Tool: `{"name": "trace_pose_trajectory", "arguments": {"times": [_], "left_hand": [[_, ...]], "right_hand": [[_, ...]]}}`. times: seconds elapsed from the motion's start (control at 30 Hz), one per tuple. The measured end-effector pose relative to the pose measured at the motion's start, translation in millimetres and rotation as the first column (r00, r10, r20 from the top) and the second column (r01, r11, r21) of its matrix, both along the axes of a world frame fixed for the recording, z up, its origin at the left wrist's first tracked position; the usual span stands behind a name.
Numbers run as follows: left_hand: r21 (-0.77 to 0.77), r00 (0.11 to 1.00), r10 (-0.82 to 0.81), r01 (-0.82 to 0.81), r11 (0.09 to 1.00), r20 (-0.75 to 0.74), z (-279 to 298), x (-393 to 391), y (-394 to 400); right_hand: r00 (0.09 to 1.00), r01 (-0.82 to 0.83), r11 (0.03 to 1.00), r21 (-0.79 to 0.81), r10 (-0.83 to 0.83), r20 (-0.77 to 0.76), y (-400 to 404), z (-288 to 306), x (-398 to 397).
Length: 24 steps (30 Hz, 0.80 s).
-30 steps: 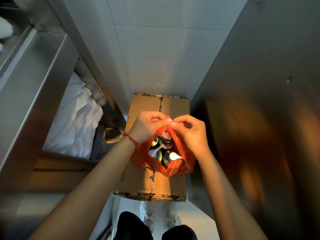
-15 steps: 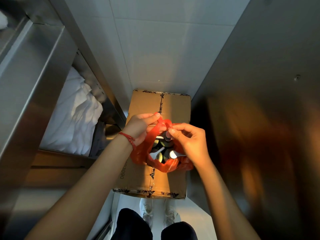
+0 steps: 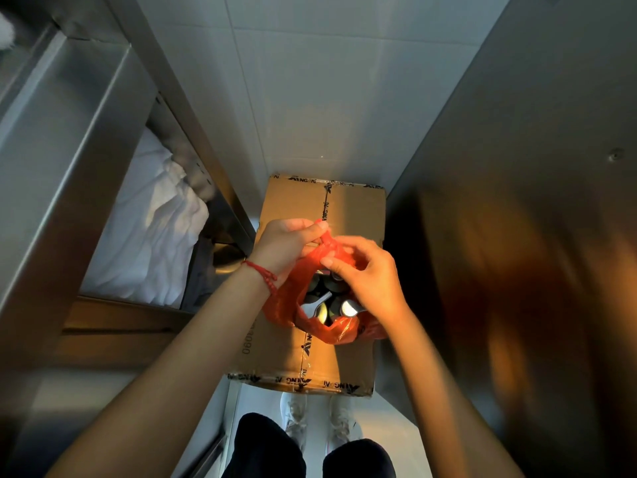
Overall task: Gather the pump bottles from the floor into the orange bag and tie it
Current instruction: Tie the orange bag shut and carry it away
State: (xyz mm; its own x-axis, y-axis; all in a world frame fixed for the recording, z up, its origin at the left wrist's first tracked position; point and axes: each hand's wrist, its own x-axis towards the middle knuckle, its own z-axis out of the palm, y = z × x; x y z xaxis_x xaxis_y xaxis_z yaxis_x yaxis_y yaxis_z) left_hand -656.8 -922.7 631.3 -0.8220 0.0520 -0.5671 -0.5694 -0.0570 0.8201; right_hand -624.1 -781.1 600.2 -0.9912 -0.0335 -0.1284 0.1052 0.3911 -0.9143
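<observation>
1. We see the orange bag [image 3: 312, 298] sitting on top of a sealed cardboard box [image 3: 310, 208] that stands on the pale floor [image 3: 327, 98].
2. The bag's mouth gapes toward us on its near side, and inside it we make out the dark pump bottles [image 3: 327, 298], packed close together with their pale pump heads pointing up.
3. Our left hand [image 3: 286, 246] grips the gathered far edge of the bag, with the thumb and curled fingers pinching a twisted strip of orange plastic at the top.
4. Our right hand [image 3: 370, 274] meets it from the other side; its thumb and forefinger pinch the same twisted plastic just beside the left fingertips, while the remaining fingers curl loosely over the bag's right edge.
5. A red string bracelet [image 3: 262, 273] circles the left wrist.
6. To the left stands a metal shelf unit [image 3: 69, 160], and white cloth [image 3: 151, 229] lies bunched on its lower level.
7. To the right rises a brushed metal panel [image 3: 517, 167], which catches an orange glow.
8. At the bottom edge we see dark trouser legs [image 3: 272, 446] and pale shoes [image 3: 296, 415] just behind the box.
</observation>
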Motion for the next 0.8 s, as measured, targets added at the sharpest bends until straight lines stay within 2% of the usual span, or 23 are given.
{"name": "trace_pose_trajectory", "arguments": {"times": [0.13,0.23,0.3,0.37,0.5,0.6,0.7,0.8], "left_hand": [[-0.261,0.988,-0.062,0.022,0.965,-0.145,-2.7,0.4,-2.4],[-0.375,0.963,-0.059,-0.045,0.926,-0.262,-4.8,4.9,-2.3],[-0.378,0.956,-0.026,-0.090,0.921,-0.291,-6.5,9.4,-0.5],[-0.345,0.953,0.022,-0.131,0.929,-0.302,-8.0,13.0,3.6],[-0.273,0.961,0.104,-0.175,0.946,-0.256,-7.7,13.2,12.9],[-0.251,0.962,0.151,-0.208,0.945,-0.228,-7.8,9.8,15.6],[-0.226,0.962,0.170,-0.218,0.949,-0.215,-8.6,10.3,15.7],[-0.224,0.959,0.196,-0.241,0.944,-0.202,-12.2,12.8,15.4]], "right_hand": [[0.996,-0.018,0.999,0.040,0.014,0.085,3.3,-6.5,-6.3],[0.998,0.049,0.993,0.105,-0.053,0.036,4.3,-10.6,-9.8],[0.995,0.098,0.989,0.107,-0.102,0.024,3.2,-10.6,-9.9],[0.990,0.115,0.993,0.034,-0.117,0.079,1.3,-9.4,-8.3],[0.953,0.207,0.927,-0.312,-0.119,0.278,-0.2,-0.6,-8.1],[0.925,0.266,0.850,-0.455,-0.093,0.367,1.1,5.3,-8.4],[0.914,0.287,0.853,-0.437,-0.106,0.392,-0.5,7.4,-6.9],[0.894,0.390,0.813,-0.432,-0.223,0.388,-5.4,6.9,-8.7]]}}
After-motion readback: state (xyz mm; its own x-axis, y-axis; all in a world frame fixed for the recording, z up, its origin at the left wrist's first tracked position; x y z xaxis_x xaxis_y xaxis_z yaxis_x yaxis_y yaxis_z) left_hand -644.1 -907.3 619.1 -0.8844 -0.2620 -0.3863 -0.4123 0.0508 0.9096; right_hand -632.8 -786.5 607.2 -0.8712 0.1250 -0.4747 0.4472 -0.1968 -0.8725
